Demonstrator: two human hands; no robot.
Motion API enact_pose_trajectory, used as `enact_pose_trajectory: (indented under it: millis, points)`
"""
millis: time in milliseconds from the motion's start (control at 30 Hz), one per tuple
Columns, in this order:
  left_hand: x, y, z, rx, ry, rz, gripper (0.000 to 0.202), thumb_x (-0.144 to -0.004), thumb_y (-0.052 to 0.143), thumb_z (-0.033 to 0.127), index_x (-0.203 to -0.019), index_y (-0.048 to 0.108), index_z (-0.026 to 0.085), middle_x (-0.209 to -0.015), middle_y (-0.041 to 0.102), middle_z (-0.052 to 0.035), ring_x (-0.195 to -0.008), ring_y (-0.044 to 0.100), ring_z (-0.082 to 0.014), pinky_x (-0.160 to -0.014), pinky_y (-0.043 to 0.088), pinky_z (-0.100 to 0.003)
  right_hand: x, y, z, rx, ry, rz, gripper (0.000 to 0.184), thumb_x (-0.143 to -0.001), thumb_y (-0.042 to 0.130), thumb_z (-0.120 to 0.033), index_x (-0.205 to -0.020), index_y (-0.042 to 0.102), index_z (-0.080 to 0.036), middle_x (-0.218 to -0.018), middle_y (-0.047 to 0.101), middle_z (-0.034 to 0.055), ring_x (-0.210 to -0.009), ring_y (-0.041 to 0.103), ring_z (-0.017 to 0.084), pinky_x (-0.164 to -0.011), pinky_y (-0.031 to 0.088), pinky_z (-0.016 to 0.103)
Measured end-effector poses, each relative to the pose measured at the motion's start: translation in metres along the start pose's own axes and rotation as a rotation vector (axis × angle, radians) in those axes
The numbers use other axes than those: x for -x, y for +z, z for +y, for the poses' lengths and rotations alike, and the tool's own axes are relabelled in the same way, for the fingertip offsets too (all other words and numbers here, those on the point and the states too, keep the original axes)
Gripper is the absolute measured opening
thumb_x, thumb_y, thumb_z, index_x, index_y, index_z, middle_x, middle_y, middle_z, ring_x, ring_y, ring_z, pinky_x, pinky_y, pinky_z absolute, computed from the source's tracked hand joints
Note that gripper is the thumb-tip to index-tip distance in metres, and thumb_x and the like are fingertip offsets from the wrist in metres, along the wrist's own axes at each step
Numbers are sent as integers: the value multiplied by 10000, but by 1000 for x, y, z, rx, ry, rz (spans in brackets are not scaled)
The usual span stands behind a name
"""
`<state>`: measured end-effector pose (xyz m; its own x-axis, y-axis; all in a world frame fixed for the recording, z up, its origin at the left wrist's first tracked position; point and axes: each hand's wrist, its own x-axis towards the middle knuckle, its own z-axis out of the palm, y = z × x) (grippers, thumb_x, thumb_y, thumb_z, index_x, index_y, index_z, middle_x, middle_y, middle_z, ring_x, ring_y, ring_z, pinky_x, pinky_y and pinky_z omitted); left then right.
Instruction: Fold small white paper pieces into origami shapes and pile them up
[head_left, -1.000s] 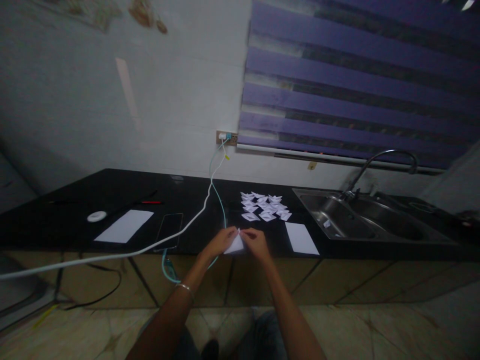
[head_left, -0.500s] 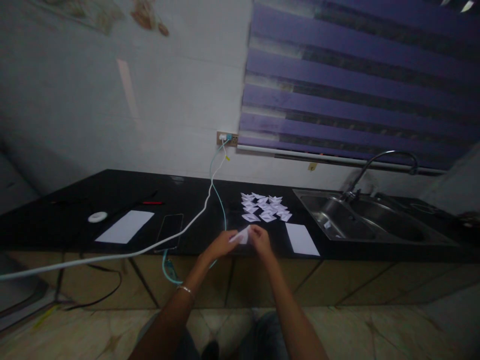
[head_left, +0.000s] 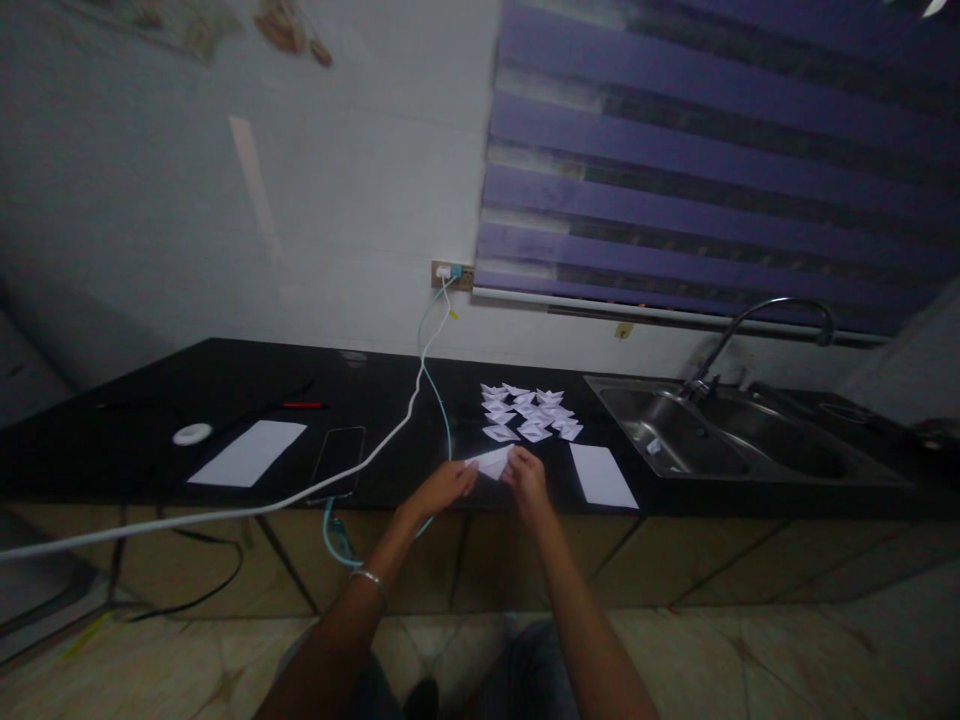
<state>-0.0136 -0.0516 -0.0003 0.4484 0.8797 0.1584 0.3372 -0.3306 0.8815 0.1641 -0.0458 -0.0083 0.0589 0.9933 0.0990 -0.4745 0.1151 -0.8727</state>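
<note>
Matt paper here: folded piece (head_left: 491,462) between hands (head_left: 528,484), folded shapes (head_left: 535,433) just beyond. Bench (head_left: 375,400) beneath hands, smooth, glossy! Off right of hands, sink (head_left: 705,445): metal, soft sheen; tap (head_left: 784,300), metal too, polished, shinier.

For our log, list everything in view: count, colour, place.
folded paper: one, white, centre
folded shapes: many, white, behind
sheets: two, white, either side
phone: one, dark, left
disc: one, white, left
stick: one, red-black, left
white cable, teal cable: one each, left
cord: one, black, left
outlet: one, brown, back
blind: one, purple, right
sink, tap: one each, silver, right
counter: one, black, centre
cabinets: several, beige, below
wall: one, white, back
left hand, right hand: one each, fingers on folded paper
</note>
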Motion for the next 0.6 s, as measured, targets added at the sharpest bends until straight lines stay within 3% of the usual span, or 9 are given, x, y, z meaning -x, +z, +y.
enact_pose_trajectory:
  millis: [100, 200, 300, 600]
  points:
    - [0, 0, 2, 63, -12, 23, 520, -850, 330, 590, -639, 512, 150, -555, 485, 18, -515, 414, -104, -519, 310, -222, -1, -2, 2, -25, -3, 9, 260, -688, 685, -310, -603, 483, -171, -503, 378, -70, -435, 346, 61, -417, 283, 186]
    - [-2, 0, 2, 154, -9, 143, 431, -829, 413, 568, -696, 482, 164, -567, 466, 39, -508, 406, -95, -511, 309, -209, -2, -2, 2, -48, -2, 14, 235, -690, 686, -296, -619, 501, -170, -515, 397, -65, -458, 376, 68, -444, 323, 191]
    - [-5, -2, -2, 194, -19, 266, 429, -804, 465, 566, -639, 428, 172, -536, 427, 51, -488, 389, -87, -500, 300, -204, -1, -2, 2, -62, -2, 2, 207, -691, 686, -277, -639, 517, -169, -549, 430, -55, -501, 422, 77, -492, 369, 200]
    - [-7, -2, -6, 195, -41, 150, 484, -829, 373, 600, -665, 491, 160, -488, 439, 41, -436, 375, -91, -465, 272, -214, 0, -4, 2, -56, 16, -50, 188, -688, 673, -269, -641, 519, -173, -563, 445, -48, -509, 434, 86, -493, 376, 207]
